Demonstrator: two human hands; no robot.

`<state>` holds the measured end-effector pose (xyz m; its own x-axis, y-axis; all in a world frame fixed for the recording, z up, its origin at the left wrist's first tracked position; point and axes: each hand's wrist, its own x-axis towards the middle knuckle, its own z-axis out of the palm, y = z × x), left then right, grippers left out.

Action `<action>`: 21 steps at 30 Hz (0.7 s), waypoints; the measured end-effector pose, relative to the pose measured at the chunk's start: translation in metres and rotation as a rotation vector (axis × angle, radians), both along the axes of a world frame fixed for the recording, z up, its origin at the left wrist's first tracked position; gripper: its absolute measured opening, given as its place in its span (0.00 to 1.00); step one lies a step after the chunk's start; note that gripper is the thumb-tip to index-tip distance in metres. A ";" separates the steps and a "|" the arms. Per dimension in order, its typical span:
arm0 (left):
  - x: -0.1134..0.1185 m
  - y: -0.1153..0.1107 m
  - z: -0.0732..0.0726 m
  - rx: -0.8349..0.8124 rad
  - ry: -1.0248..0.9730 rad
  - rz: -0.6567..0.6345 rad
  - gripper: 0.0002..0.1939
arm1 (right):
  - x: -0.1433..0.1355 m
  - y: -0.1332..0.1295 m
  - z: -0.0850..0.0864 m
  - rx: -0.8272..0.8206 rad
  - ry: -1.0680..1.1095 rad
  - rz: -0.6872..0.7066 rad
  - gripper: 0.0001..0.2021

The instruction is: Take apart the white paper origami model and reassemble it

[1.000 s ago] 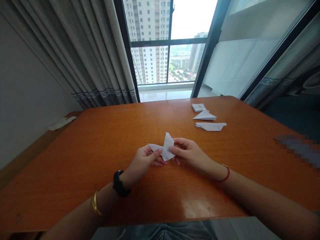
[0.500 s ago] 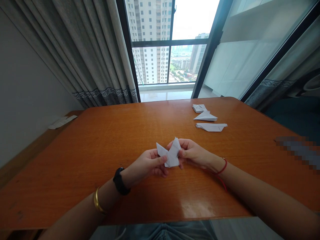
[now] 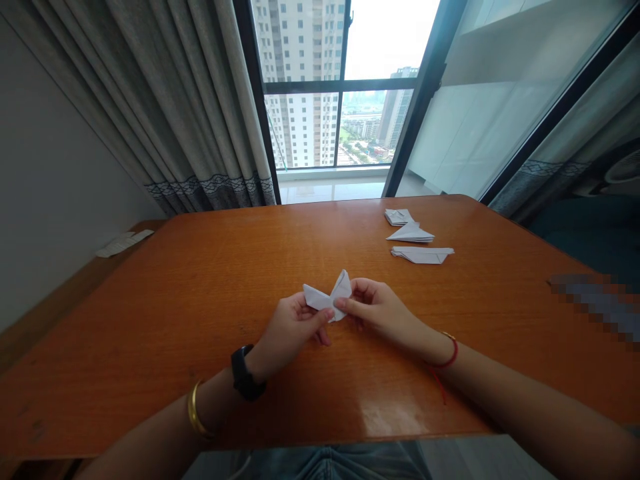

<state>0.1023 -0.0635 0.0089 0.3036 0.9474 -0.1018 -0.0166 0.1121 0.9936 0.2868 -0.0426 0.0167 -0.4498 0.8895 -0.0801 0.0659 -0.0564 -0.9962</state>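
Observation:
A small piece of folded white paper [image 3: 320, 299], with two pointed flaps spreading up in a V, is held between both hands above the near middle of the table. My left hand [image 3: 299, 321] grips its lower left part, thumb on the front and fingers behind. My right hand [image 3: 373, 305] pinches its right part, the thumb pressed on the front near the fold in the middle. The fingertips behind the paper are partly hidden.
Toward the back right of the wooden table [image 3: 240, 253] lie a folded paper square [image 3: 399, 217], a pointed folded paper [image 3: 411, 232] and a long folded paper strip [image 3: 423, 255]. A flat paper [image 3: 123, 243] rests at the far left. A blurred-out object [image 3: 600, 303] sits at the right.
The folded paper has shifted slightly left and tilted, its flaps spreading wider. My right thumb has moved left from its edge onto the middle. My right hand now covers more of the paper.

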 end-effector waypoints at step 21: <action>0.000 -0.003 0.001 0.056 -0.011 -0.083 0.17 | 0.201 0.089 0.019 -0.128 -1.091 0.015 0.05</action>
